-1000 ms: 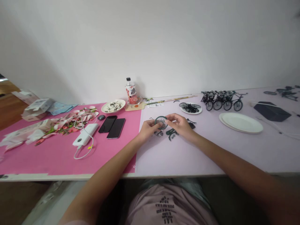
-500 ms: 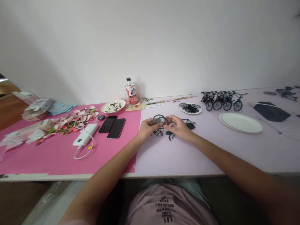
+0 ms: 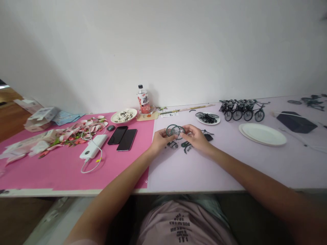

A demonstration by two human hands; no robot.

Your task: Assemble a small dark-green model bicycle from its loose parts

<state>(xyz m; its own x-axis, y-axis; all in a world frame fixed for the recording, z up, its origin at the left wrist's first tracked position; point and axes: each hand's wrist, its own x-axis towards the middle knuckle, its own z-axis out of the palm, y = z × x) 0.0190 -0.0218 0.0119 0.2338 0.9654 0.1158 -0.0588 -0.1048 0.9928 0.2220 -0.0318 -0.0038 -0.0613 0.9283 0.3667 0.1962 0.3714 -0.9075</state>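
Note:
Two small spoked toy bicycle wheels (image 3: 175,130) are held up between my hands, overlapping each other above the table. My left hand (image 3: 161,139) pinches them from the left, thumb at the lower rim. From the other side my right hand (image 3: 195,137) grips the wheels, its thumb near the hub of the front one. Below my fingers lie small dark parts (image 3: 172,145) and a dark green curved piece (image 3: 186,146). Just beyond my right hand rests a dark bicycle frame part (image 3: 208,135), partly hidden by the hand.
Several assembled toy bicycles (image 3: 242,110) stand at the back right, behind stacked white plates (image 3: 264,134). A plate of black parts (image 3: 208,118) sits ahead. Leftward are phones (image 3: 127,140), a power bank (image 3: 93,146), a bottle (image 3: 143,100), a bowl (image 3: 124,116) and scattered petals (image 3: 74,134).
The front wheel has shifted slightly to the right against the back one, and my right hand has moved slightly with it. My left hand stays nearly in place.

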